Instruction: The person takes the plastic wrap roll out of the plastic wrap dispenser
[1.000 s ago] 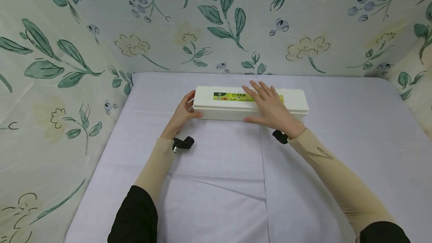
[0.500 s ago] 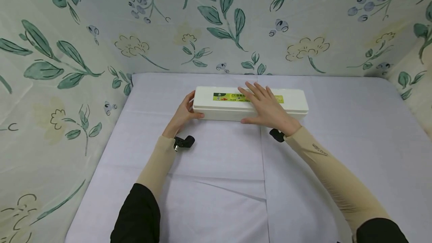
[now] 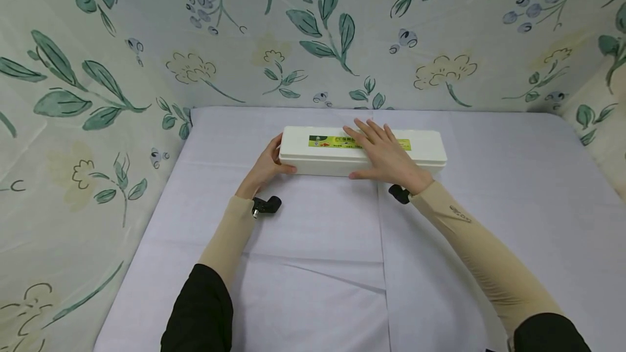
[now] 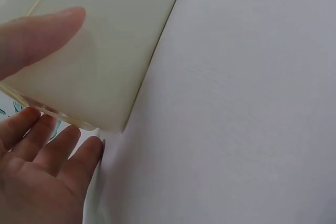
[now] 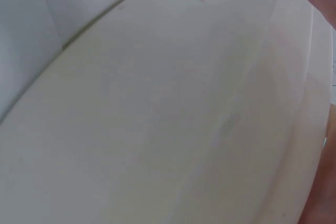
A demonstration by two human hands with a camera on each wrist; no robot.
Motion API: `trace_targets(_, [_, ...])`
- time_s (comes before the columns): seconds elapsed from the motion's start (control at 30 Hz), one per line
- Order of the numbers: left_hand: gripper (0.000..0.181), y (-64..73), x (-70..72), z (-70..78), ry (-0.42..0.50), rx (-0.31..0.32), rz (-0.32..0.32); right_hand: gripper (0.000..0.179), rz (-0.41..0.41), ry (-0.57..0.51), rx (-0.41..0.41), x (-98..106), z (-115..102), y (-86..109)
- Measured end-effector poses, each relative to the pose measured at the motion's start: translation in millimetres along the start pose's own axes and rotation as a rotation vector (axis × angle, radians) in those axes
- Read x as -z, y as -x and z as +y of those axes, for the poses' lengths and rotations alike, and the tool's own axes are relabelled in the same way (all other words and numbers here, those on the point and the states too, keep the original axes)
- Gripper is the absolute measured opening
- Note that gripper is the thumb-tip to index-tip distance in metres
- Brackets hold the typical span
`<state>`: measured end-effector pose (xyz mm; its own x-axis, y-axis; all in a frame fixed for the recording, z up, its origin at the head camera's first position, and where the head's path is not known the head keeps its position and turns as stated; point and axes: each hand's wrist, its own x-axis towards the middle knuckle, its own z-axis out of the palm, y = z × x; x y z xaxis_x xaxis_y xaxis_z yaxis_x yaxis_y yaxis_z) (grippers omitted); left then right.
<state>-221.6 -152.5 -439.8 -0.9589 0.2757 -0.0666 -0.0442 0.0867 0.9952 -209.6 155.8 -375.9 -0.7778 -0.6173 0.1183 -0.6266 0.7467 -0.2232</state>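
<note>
A long white cling film box (image 3: 320,166) with a yellow-green label (image 3: 332,141) lies lengthwise on the table, lid on top. My left hand (image 3: 264,166) holds its left end, the thumb on the front face and the fingers bent around the short side. Seen from the left wrist, the thumb (image 4: 44,40) lies over the box's pale front wall (image 4: 115,66) while the fingertips meet the end. With fingers spread, my right hand (image 3: 391,159) rests on the lid right of centre, covering part of the label. The right wrist view is mostly filled by the box's wall (image 5: 157,103).
A white cloth (image 3: 313,221) with fold creases covers the table. Behind and to the left hangs a curtain (image 3: 254,26) printed with leaves and flowers. Small black wrist cameras (image 3: 267,205) sit by both cuffs.
Over the last second my right hand slid slightly left along the lid, uncovering a bit of the label's right end. The box and my left hand have hardly moved.
</note>
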Motion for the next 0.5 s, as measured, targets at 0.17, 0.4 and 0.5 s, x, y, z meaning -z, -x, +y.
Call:
trace_targets(0.17, [0.104, 1.1, -0.3, 2.7, -0.002, 0.005, -0.008, 0.105, -0.028, -0.003, -0.020, 0, 0, -1.7])
trace_targets(0.4, [0.103, 8.8, -2.1, 20.4, 0.024, 0.029, -0.025, 0.105, -0.058, 0.024, -0.024, 0, 0, -5.0])
trace_targets(0.5, [0.103, 8.8, -2.0, 21.3, 0.019, 0.034, -0.026, 0.105, -0.059, 0.039, -0.018, 0, 0, -6.5])
